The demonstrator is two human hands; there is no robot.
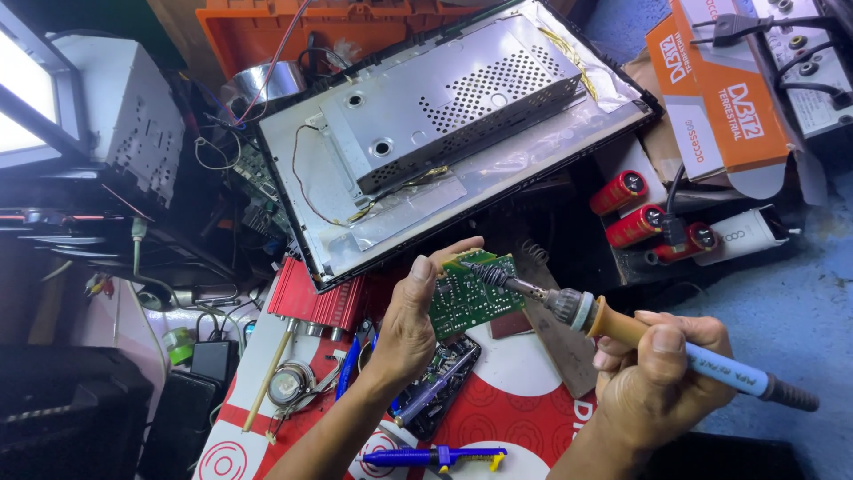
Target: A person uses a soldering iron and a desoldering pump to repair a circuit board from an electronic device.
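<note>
A small green circuit board point(474, 292) is held up above the cluttered bench by the left hand point(410, 322). The board is pinched at its left edge: the thumb is pressed on the near face and the other fingers are folded behind it, with 1 fingertip seen over the top edge. It is probably gripped by the edge so that the middle of the board stays free, and it is tilted toward the camera so that its face can be seen well.

A soldering iron point(622, 331) is held in the right hand point(656, 371). The fingers are closed together around the blue handle, with the thumb laid on top, much like a thick pen is held. The hand is kept far back on the handle, likely because the metal front part is hot. The dark tip is placed on the upper left part of the board, close to the left fingertips; if it really touches cannot be told.

The board is rectangular, green, with fine white markings, and small parts are seen on it. It is placed in the middle of the view, just below a large opened flat device point(444, 124) with a perforated metal cover, and above a red and white mat point(524, 391).

On the mat, a second, darker board point(440, 373) is lying under the left wrist, and a blue and yellow tool point(435, 458) lies near the lower edge. 3 red cylindrical capacitors point(644, 218) are lying at the right, well apart from the hands, beside an orange and white carton point(724, 89).
</note>
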